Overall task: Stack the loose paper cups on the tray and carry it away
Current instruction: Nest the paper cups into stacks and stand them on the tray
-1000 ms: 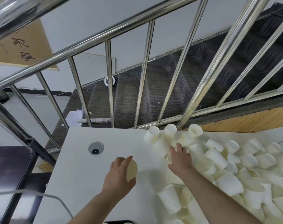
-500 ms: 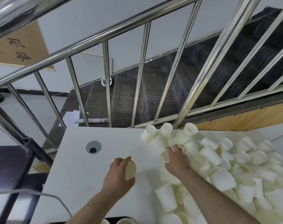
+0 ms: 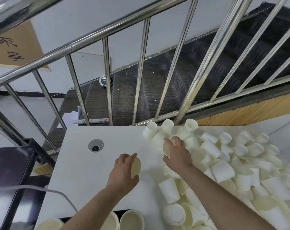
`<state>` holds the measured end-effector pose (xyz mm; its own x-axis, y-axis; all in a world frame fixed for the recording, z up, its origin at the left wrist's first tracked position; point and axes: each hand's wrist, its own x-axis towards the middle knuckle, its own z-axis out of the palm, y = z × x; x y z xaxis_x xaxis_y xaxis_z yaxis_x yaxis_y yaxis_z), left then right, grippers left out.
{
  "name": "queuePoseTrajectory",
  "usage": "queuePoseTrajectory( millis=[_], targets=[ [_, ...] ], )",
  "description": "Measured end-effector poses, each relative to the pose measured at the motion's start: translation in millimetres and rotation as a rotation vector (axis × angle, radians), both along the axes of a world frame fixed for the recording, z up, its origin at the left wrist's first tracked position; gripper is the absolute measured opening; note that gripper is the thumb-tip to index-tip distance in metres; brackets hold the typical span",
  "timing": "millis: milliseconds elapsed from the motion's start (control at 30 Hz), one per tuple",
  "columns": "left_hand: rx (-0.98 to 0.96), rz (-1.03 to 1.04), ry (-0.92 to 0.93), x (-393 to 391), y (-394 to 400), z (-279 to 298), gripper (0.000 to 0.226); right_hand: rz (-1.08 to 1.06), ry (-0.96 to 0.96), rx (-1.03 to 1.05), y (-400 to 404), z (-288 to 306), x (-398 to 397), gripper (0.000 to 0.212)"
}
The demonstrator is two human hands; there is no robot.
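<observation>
A cup [image 3: 167, 148] has been lifted from the pile [image 3: 240, 163] by the right hand [image 3: 178, 154], fingers curled round it; another cup [image 3: 135, 167] is gripped by the left hand [image 3: 124, 171].

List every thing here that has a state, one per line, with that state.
left hand: grips a paper cup
held cup: on its side, mouth facing right
right hand: fingers curled round a cup at the pile's edge
picked cup: tilted, mouth facing left
pile of paper cups: loose, unstacked, on the table
cups at the bottom edge: upright, mouths up
cable grommet: open hole

White table [image 3: 94, 180], loose paper cups [image 3: 223, 170] heaped right, possibly a grommet [image 3: 96, 145]
</observation>
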<state>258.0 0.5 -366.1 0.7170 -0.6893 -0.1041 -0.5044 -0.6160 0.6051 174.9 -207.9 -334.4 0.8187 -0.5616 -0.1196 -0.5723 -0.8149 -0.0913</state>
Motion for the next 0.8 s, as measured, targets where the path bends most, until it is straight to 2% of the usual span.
queuePoseTrajectory(
  millis=[433,800],
  targets=[
    [-0.147,0.011,-0.044,-50.1,43.2,36.9,0.076,0.142,-0.169,0.136,84.6,39.6,-63.4,0.07],
    [-0.192,0.135,-0.127,-153.4,121.5,63.4,0.077,0.304,-0.197,0.264,158.3,50.8,-158.4,0.073]
  ],
)
